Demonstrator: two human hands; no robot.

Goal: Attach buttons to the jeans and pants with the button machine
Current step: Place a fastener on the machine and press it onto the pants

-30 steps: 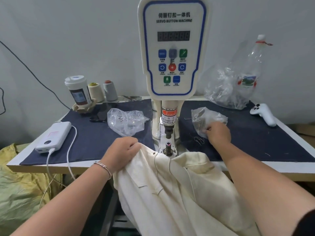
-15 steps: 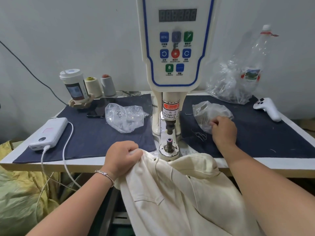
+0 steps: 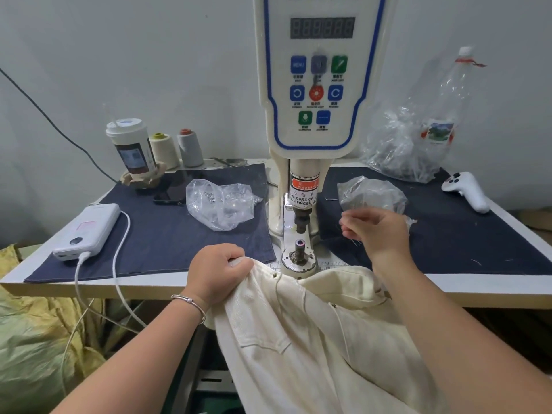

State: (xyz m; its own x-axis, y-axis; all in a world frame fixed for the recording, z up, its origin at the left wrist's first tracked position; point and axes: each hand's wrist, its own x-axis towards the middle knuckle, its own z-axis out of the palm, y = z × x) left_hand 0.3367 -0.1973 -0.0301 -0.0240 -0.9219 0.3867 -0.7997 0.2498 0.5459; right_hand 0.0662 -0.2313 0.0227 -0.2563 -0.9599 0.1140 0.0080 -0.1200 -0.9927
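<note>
My left hand (image 3: 219, 271) grips a bunched fold of the cream pants (image 3: 313, 339), fingers curled tight round the cloth at the desk's (image 3: 149, 289) front edge, just left of the button machine (image 3: 310, 85). The pants hang off that edge, their waistband touching the machine's lower die (image 3: 299, 249). My right hand (image 3: 376, 231) hovers over the dark mat right of the machine, fingertips drawn together; whether they pinch a button I cannot tell. A clear bag (image 3: 370, 194) lies just behind it
</note>
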